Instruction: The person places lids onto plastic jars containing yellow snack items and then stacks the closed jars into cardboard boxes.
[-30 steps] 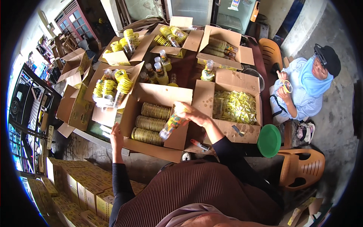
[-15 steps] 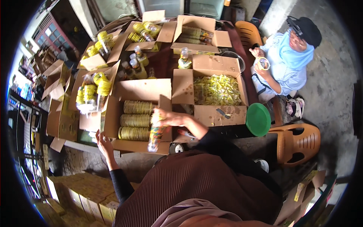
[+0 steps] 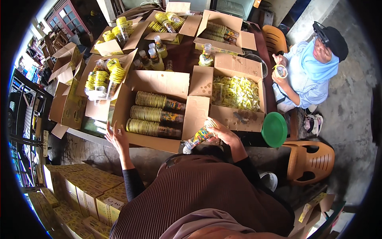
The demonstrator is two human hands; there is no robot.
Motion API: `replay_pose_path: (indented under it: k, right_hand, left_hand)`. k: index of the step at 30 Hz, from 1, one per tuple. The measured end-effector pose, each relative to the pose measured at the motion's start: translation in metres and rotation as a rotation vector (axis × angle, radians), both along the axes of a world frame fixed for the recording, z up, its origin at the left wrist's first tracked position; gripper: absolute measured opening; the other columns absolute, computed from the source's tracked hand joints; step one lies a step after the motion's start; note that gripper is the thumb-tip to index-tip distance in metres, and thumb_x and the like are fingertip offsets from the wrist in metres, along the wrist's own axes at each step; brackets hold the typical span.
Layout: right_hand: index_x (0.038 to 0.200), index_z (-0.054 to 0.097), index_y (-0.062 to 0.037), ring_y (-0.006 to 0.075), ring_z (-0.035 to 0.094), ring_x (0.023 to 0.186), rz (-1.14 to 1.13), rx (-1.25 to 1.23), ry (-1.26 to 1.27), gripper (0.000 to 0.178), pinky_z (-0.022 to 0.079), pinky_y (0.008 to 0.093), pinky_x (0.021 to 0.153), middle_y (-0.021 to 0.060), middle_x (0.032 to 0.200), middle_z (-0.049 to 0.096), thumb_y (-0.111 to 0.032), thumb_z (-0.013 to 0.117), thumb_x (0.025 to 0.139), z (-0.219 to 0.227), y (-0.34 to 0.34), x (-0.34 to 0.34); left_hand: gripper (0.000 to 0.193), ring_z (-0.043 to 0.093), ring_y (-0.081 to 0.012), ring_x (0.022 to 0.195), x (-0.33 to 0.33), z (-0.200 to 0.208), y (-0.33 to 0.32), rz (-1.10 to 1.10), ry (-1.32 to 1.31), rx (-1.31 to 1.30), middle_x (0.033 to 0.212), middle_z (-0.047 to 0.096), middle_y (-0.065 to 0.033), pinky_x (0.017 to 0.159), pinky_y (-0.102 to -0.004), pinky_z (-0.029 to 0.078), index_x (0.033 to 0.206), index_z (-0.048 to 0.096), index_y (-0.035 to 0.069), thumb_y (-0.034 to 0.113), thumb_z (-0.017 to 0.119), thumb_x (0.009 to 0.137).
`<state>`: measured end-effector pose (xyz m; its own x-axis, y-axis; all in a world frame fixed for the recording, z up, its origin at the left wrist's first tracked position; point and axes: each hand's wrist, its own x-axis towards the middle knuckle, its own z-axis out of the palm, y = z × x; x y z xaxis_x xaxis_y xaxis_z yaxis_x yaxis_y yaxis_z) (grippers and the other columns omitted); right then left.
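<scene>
My right hand (image 3: 223, 134) is closed round one end of a short stack of clear printed plastic cups (image 3: 198, 138), held tilted over the front right edge of an open cardboard box (image 3: 159, 82). Three long rows of nested cups (image 3: 150, 113) with yellow rims lie on their sides in this box. At the box's front left corner, my left hand (image 3: 118, 139) has its fingers apart and nothing in them; whether it touches the cardboard I cannot tell.
A box of yellow sachets (image 3: 236, 93) stands to the right, with a green round lid (image 3: 274, 129) beside it. Cup stacks fill the boxes further back (image 3: 218, 34) and left (image 3: 104, 79). A co-worker (image 3: 306, 75) sits at the right, holding a cup. Orange chair (image 3: 310, 161) below.
My right hand has moved right with the cup stack, away from above the box, uncovering the right ends of the rows. My left hand has shifted slightly right; the whole view has shifted too.
</scene>
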<state>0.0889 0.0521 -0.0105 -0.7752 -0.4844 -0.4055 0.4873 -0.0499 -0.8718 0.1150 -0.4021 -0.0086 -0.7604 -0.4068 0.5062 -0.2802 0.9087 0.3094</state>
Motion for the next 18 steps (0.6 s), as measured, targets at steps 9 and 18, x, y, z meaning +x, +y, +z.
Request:
replay_pose_path:
  k: [9, 18]
  right_hand:
    - [0.15, 0.018, -0.0089, 0.019, 0.052, 0.114, -0.115, -0.05, 0.1, 0.069, 0.057, 0.0314, 0.079, 0.0116, 0.132, 0.041, -0.024, 0.058, 0.095, 0.017, 0.025, 0.012]
    - [0.148, 0.022, -0.0052, 0.0241, 0.042, 0.128, -0.071, 0.213, 0.372, 0.069, 0.046, 0.0337, 0.095, 0.0143, 0.141, 0.033, -0.015, 0.063, 0.092, 0.032, 0.084, 0.024]
  left_hand:
    - [0.027, 0.04, -0.0297, 0.132, -0.027, 0.029, 0.143, -0.505, 0.005, 0.108, 0.134, 0.049, -0.0061, 0.108, -0.0619, 0.024, 0.11, 0.065, 0.016, 0.013, 0.067, 0.084]
    - [0.082, 0.046, -0.0326, 0.125, -0.011, 0.048, 0.305, -1.189, -0.217, 0.273, 0.133, 0.05, -0.0138, 0.104, -0.0451, 0.037, 0.14, 0.041, 0.004, 0.04, 0.076, 0.075]
